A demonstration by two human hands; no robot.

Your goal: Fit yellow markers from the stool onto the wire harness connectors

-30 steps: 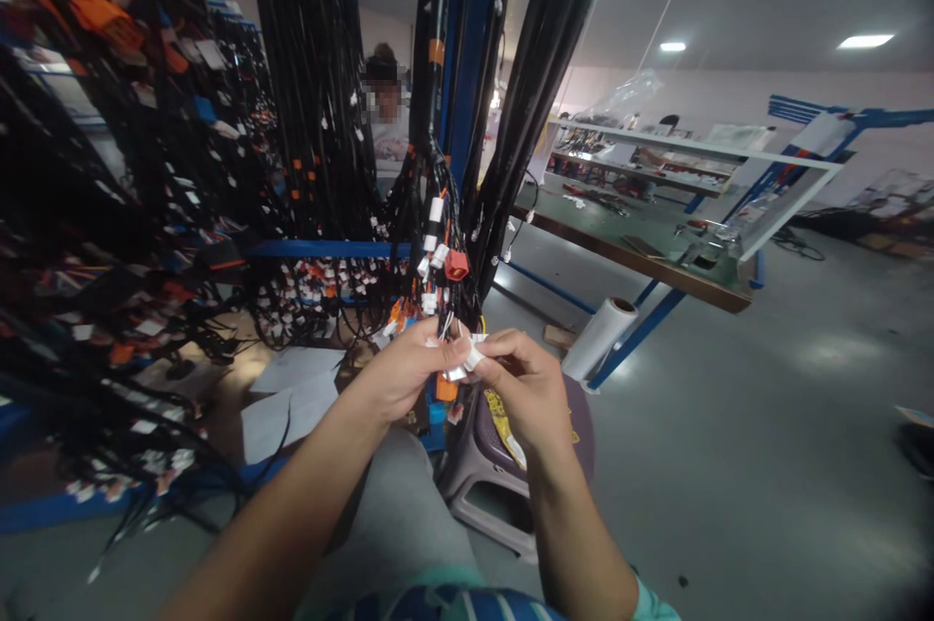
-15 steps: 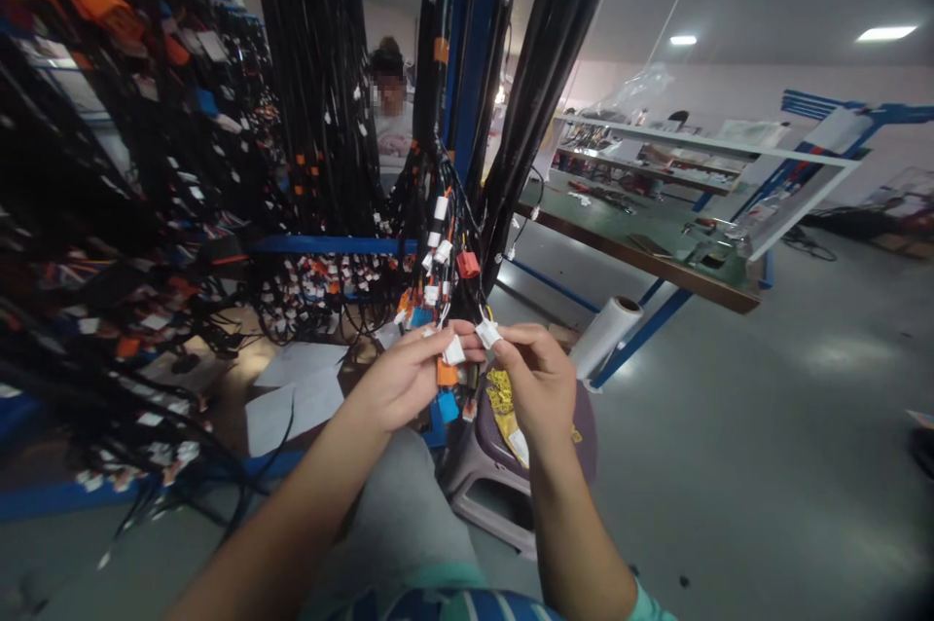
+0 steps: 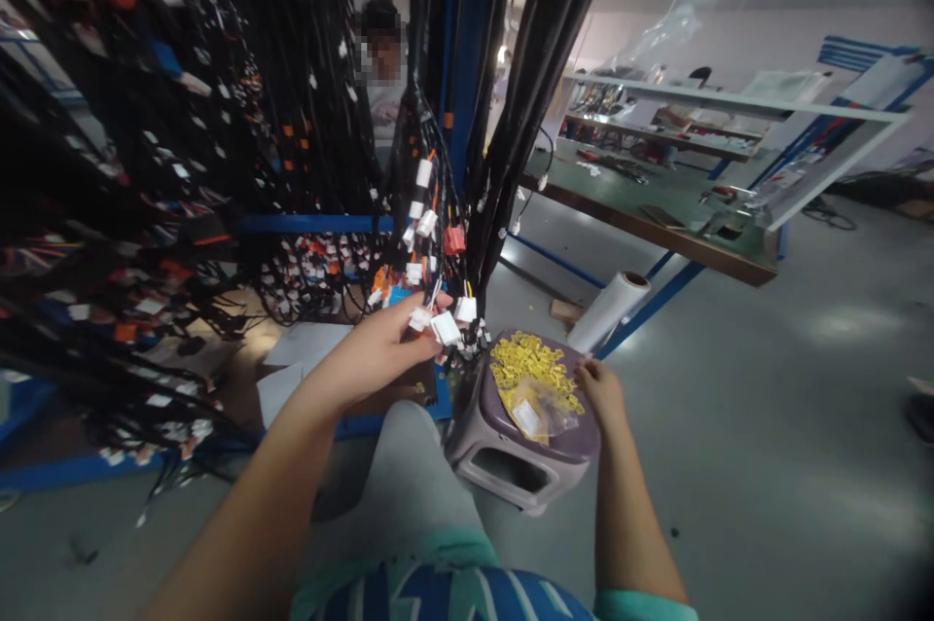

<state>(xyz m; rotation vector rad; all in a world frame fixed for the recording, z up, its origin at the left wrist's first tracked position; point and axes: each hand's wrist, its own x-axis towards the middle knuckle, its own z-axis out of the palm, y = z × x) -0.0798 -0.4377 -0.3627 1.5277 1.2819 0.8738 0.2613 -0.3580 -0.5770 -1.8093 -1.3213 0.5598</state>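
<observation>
My left hand (image 3: 390, 344) is closed round the lower end of a hanging wire harness, with white connectors (image 3: 445, 329) between thumb and fingers. Another white connector (image 3: 465, 309) hangs just right of the fingertips. Above the hand, a red connector (image 3: 453, 239) and several white ones dangle on thin wires. My right hand (image 3: 602, 389) is at the right edge of a purple-grey stool (image 3: 503, 460), its fingers curled together; whatever they may hold is hidden. Beside it, many small yellow plastic pieces (image 3: 532, 363) lie heaped on the stool with a clear labelled bag (image 3: 536, 417).
Thick bundles of black harnesses (image 3: 299, 66) hang at the left and centre from a blue frame (image 3: 313, 224). White paper sheets (image 3: 303, 348) lie below. A green-topped workbench (image 3: 657, 212) and a roll of film (image 3: 613, 310) stand at the right. Behind the harnesses is another person (image 3: 383, 105).
My right hand has left the white connector and moved right and down to the stool's edge. My left hand has kept hold of the connectors. The view has tilted down slightly.
</observation>
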